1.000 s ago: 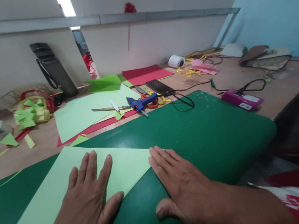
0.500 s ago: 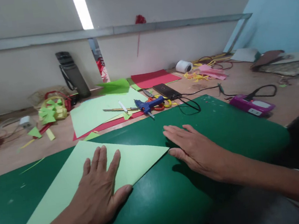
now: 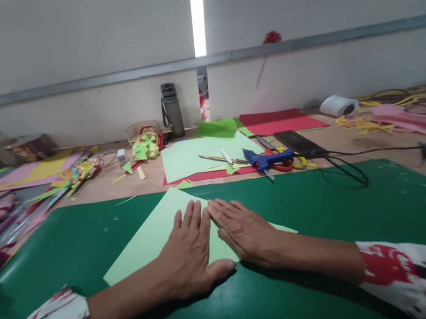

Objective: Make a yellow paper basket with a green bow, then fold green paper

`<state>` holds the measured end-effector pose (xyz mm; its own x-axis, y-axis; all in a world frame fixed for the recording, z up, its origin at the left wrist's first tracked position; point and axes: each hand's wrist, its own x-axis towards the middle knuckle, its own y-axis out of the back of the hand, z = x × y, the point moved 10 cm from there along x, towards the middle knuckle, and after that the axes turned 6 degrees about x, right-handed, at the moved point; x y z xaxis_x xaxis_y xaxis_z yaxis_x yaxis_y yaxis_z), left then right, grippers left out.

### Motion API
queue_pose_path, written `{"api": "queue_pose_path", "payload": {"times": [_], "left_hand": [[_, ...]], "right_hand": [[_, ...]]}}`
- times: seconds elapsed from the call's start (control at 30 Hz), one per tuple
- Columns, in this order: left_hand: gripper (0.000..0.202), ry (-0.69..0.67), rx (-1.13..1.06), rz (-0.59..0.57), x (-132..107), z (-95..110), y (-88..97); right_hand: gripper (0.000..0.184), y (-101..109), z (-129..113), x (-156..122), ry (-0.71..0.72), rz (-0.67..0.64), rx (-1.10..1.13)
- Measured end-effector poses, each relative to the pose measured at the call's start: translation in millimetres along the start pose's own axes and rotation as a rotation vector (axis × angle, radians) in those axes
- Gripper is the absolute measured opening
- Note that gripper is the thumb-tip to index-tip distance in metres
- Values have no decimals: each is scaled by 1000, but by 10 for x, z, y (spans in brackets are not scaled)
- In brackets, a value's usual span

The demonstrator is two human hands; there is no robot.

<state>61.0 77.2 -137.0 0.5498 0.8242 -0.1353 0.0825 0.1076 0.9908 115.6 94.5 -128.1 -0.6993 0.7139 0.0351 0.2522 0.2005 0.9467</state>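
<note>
A pale green sheet of paper [image 3: 146,245], its outline triangular, lies on the dark green mat [image 3: 100,220] in front of me. My left hand [image 3: 189,250] rests flat on the paper's middle, fingers stretched out and thumb reaching past the near edge. Beside it, my right hand [image 3: 240,228] lies on the paper too, fingers extended, its fingertips close to those of the left. Part of the sheet is hidden under both hands, and one pointed corner shows beyond the right wrist.
Behind the mat are a blue glue gun [image 3: 269,159], a white pen [image 3: 225,156], a black phone [image 3: 299,143], red paper [image 3: 282,121] and a dark bottle [image 3: 172,111]. A white spool [image 3: 338,106] lies at the right. Paper flowers and scraps [image 3: 77,177] crowd the left.
My right hand has moved from the sheet's right tip onto its middle, next to my left hand. The camera view has turned left. My left hand stays flat on the paper.
</note>
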Motion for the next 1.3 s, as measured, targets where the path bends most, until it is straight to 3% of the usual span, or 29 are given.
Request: {"api": "queue_pose_path", "payload": {"times": [0.2,0.4,0.6,0.7,0.83,1.07,1.3], "left_hand": [[97,0,-11,-99,0,-3,-18],[96,-11,-18,-100,-23,2,-8],[96,-307,-179,-97,-161,582,101],[99,-307,-238,-62,-249,685,153],[100,-234,-231,-36,-490,589,115],[107,-20,-39,25,-1041,215,-89],[116,130,247,279,-1544,-66,-128]], "right_hand": [[55,78,118,-170,-72,-98,-90],[53,98,272,-245,-93,-116,-119],[53,93,286,-249,-50,-85,-161],[53,64,318,-240,-32,-59,-175],[55,29,397,-220,-28,-30,-195],[56,9,434,-226,-40,-45,-195],[56,25,418,-221,-59,-70,-173]]}}
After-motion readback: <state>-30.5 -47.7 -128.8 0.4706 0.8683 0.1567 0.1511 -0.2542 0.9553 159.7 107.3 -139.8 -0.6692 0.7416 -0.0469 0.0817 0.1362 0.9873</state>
